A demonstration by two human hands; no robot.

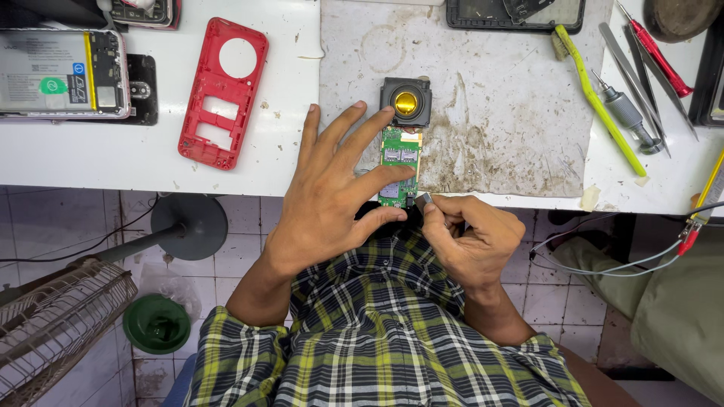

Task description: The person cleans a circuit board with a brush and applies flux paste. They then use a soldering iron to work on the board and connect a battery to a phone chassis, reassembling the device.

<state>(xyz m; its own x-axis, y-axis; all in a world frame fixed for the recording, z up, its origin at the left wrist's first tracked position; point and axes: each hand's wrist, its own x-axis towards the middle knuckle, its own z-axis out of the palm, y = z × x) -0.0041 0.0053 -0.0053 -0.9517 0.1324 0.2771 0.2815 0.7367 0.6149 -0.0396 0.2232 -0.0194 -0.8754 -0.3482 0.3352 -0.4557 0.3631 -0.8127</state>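
My left hand (332, 192) rests with spread fingers on a green circuit board (399, 157) at the front edge of the white workbench (90, 162), pinning it down. A black speaker module with a gold centre (406, 101) sits at the board's far end. My right hand (469, 237) pinches a small grey metal part (425, 199) between thumb and forefinger at the board's near end. The board's lower left part is hidden under my left fingers.
A stained grey mat (513, 128) lies under the board. A red phone frame (221, 92) and an opened phone with its battery (64, 73) lie to the left. A green brush (599, 105), screwdrivers (658, 56) and tweezers lie at right. Wires with a red clip (688, 237) hang off the right edge.
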